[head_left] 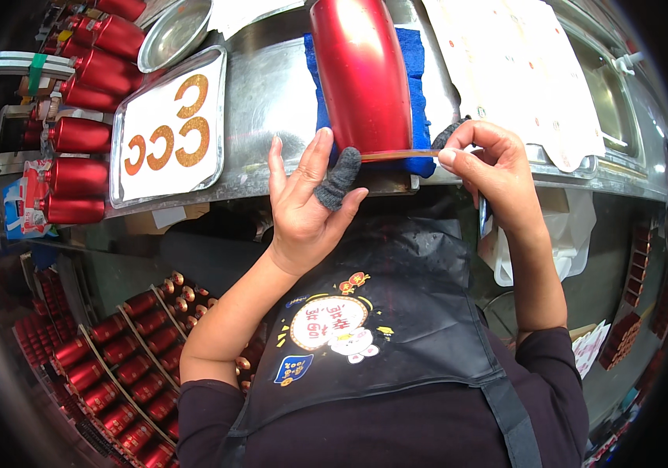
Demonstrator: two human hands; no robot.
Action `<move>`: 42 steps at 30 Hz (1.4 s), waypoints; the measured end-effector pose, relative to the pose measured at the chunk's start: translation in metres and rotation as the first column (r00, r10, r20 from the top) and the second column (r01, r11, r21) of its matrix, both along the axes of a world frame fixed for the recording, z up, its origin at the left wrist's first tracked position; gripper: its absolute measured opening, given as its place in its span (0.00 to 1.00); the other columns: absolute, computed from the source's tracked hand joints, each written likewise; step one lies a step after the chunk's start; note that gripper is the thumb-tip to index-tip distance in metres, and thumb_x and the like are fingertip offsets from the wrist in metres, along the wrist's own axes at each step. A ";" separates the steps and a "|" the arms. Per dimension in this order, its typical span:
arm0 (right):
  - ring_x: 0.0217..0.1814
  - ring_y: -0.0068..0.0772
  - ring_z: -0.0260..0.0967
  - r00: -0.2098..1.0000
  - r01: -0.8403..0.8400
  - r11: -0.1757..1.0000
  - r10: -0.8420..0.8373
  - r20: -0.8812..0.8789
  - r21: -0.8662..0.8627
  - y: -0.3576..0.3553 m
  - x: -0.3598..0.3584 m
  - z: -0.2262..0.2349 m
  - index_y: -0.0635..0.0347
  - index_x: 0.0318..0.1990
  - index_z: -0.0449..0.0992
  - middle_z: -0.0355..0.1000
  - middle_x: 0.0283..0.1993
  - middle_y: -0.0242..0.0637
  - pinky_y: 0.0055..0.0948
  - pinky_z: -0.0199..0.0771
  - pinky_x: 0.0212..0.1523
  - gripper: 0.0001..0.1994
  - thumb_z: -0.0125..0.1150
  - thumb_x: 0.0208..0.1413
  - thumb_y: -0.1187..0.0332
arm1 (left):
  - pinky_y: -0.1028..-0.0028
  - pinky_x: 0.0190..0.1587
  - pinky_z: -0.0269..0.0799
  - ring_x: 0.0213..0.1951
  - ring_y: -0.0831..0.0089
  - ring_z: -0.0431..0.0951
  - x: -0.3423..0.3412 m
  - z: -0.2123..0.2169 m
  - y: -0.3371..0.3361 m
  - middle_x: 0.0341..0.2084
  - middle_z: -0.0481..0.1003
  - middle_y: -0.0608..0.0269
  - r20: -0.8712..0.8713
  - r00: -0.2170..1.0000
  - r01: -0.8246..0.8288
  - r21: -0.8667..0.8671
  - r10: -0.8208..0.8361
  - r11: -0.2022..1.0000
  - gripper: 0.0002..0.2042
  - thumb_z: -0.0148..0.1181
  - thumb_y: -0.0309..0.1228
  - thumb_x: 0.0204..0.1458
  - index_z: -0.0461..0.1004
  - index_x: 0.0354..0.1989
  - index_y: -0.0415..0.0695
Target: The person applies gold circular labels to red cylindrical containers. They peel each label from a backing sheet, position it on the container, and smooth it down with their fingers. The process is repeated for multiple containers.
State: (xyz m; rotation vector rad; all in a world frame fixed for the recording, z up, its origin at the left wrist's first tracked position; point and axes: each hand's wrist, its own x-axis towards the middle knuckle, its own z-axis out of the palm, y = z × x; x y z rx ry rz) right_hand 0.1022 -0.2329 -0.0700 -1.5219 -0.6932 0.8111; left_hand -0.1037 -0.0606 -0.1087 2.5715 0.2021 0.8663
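Observation:
A glossy red bottle (364, 74) lies on a blue cloth (418, 86) on the metal worktop, its near end toward me. My right hand (498, 168) pinches one end of a thin, narrow strip (408, 154) between thumb and finger. The strip runs level across the bottle's near end. Its other end meets the grey finger sleeve on my left hand (303, 191). That hand's fingers are spread, with the sleeved finger bent at the strip. Whether it presses on the strip or only touches it is hard to see. Dark knit also shows behind my right fingers.
A tray (217, 148) with gold C-shaped decals on white backing stands to the left, below a metal bowl (179, 35). More red bottles (80, 135) line the far left. White sheets (517, 70) lie at right. Racked red bottles (127, 382) stand below left.

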 end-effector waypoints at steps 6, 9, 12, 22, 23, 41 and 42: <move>0.20 0.08 0.59 1.000 -0.018 1.000 0.018 -0.025 -0.017 0.002 0.001 -0.005 0.60 0.32 0.77 0.70 0.25 0.23 0.13 0.54 0.19 0.06 0.68 0.56 0.69 | 0.36 0.69 0.44 0.63 0.45 0.72 0.013 0.021 -0.004 0.64 0.68 0.40 0.011 0.999 -0.033 0.165 0.031 0.986 0.20 0.74 0.27 0.43 0.82 0.48 0.43; 0.20 0.08 0.59 1.000 0.026 0.997 -0.025 0.008 -0.074 0.006 -0.003 -0.006 0.61 0.32 0.77 0.70 0.25 0.22 0.13 0.53 0.19 0.06 0.67 0.56 0.70 | 0.35 0.69 0.44 0.64 0.41 0.70 0.026 0.031 -0.011 0.65 0.68 0.42 -0.008 0.999 -0.043 0.247 0.047 0.968 0.18 0.73 0.28 0.41 0.84 0.45 0.48; 0.21 0.06 0.59 1.000 0.005 0.998 -0.007 -0.027 -0.065 0.009 -0.007 -0.006 0.61 0.32 0.78 0.71 0.27 0.21 0.13 0.54 0.21 0.05 0.67 0.56 0.71 | 0.34 0.68 0.47 0.65 0.41 0.68 0.043 0.032 -0.016 0.67 0.67 0.46 -0.034 0.997 -0.049 0.341 0.064 0.939 0.22 0.74 0.30 0.39 0.83 0.48 0.50; 0.30 0.09 0.65 0.993 -0.076 0.997 0.073 -0.094 -0.031 0.014 -0.016 0.012 0.63 0.32 0.78 0.73 0.32 0.24 0.13 0.62 0.29 0.07 0.68 0.56 0.70 | 0.42 0.66 0.59 0.61 0.43 0.74 0.010 0.007 0.001 0.59 0.73 0.39 0.099 0.988 -0.104 -0.177 0.123 0.979 0.29 0.78 0.30 0.41 0.77 0.54 0.34; 0.29 0.08 0.64 0.993 -0.061 0.998 0.058 -0.104 -0.034 0.013 -0.018 0.015 0.63 0.32 0.78 0.72 0.31 0.23 0.13 0.60 0.28 0.07 0.68 0.56 0.70 | 0.41 0.65 0.61 0.59 0.42 0.75 0.003 0.004 0.000 0.58 0.74 0.38 0.090 0.987 -0.119 -0.158 0.134 0.980 0.27 0.78 0.30 0.42 0.78 0.52 0.33; 0.22 0.05 0.58 0.995 -0.023 1.000 0.022 -0.093 -0.013 0.014 -0.013 0.001 0.60 0.31 0.77 0.70 0.26 0.20 0.13 0.52 0.21 0.05 0.68 0.56 0.70 | 0.38 0.69 0.44 0.62 0.42 0.73 0.026 0.026 -0.014 0.65 0.67 0.38 0.010 0.997 -0.072 0.219 0.072 0.973 0.20 0.75 0.26 0.40 0.85 0.46 0.49; 0.23 0.05 0.58 0.996 -0.029 0.999 0.026 -0.090 -0.025 0.015 -0.013 0.001 0.60 0.31 0.78 0.70 0.27 0.20 0.13 0.52 0.22 0.05 0.68 0.56 0.71 | 0.35 0.68 0.47 0.62 0.42 0.72 0.030 0.027 -0.014 0.65 0.67 0.40 -0.007 0.999 -0.050 0.248 0.053 0.968 0.20 0.76 0.27 0.40 0.85 0.46 0.51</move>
